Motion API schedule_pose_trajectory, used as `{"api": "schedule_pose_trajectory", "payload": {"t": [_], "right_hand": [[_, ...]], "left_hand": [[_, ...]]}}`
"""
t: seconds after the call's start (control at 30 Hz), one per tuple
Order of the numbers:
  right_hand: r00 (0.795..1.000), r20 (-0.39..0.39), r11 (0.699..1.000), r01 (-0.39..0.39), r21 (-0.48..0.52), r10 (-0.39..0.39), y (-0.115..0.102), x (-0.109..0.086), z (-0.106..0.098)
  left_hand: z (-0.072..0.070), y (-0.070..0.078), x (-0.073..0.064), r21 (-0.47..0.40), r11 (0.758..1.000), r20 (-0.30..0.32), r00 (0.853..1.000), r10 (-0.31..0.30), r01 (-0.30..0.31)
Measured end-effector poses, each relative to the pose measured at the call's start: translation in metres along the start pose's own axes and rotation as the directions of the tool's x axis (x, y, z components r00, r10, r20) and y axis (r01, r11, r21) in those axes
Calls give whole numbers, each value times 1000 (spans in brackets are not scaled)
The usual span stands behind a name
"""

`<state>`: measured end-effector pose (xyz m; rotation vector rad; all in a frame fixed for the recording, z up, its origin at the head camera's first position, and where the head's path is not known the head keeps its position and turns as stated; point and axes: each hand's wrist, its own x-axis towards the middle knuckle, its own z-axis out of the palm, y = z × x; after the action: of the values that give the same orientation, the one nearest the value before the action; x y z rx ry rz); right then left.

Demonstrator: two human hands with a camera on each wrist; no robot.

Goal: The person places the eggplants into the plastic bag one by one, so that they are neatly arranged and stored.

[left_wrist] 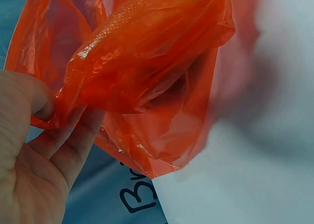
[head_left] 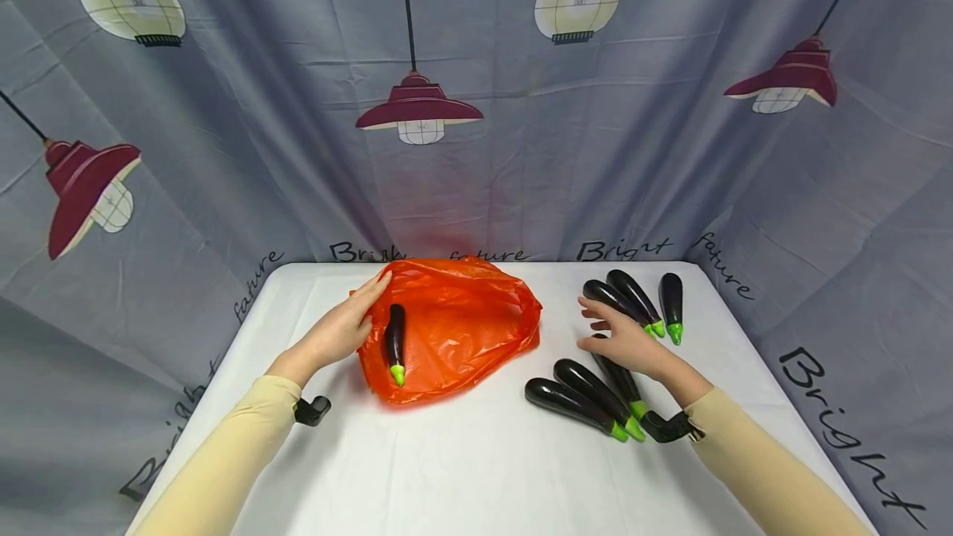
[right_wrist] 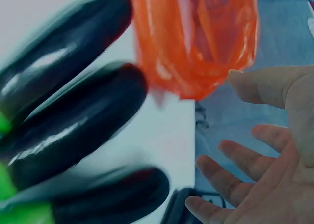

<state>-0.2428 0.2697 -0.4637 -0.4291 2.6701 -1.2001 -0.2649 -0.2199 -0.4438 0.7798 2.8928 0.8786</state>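
An orange plastic bag [head_left: 465,337] stands with its mouth spread toward me, left of the table's middle. My left hand [head_left: 335,333] pinches the bag's left edge between thumb and fingers, as the left wrist view shows. One eggplant [head_left: 395,343], dark with a green stem end, lies at the left inside the bag's mouth. Over on the right, my right hand [head_left: 629,343] hovers among the loose eggplants, its fingers spread and holding nothing. It partly covers one eggplant [head_left: 621,379] of the front group. In the right wrist view three eggplants [right_wrist: 78,118] lie beside the hand.
Three eggplants [head_left: 672,304] lie at the back right, one slightly apart. The front group, including the leftmost eggplant [head_left: 567,404], lies nearer me. A white table [head_left: 447,470] carries everything, and a grey printed curtain [head_left: 313,106] hangs behind and at both sides.
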Motion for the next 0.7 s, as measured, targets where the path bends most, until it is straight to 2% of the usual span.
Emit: {"api": "schedule_pose_trajectory", "payload": {"t": [0.23, 0.43, 0.7], "right_hand": [[1000, -21, 1000, -22, 19, 22, 20, -19, -9], [998, -27, 997, -63, 44, 64, 27, -32, -17], [996, -30, 994, -86, 65, 88, 41, -42, -22]], "left_hand": [[1, -1, 0, -3, 1000, -11, 1000, 11, -11], [1, -2, 1, -20, 1000, -11, 1000, 9, -9], [0, -10, 0, -141, 990, -27, 1000, 1, -5]]}}
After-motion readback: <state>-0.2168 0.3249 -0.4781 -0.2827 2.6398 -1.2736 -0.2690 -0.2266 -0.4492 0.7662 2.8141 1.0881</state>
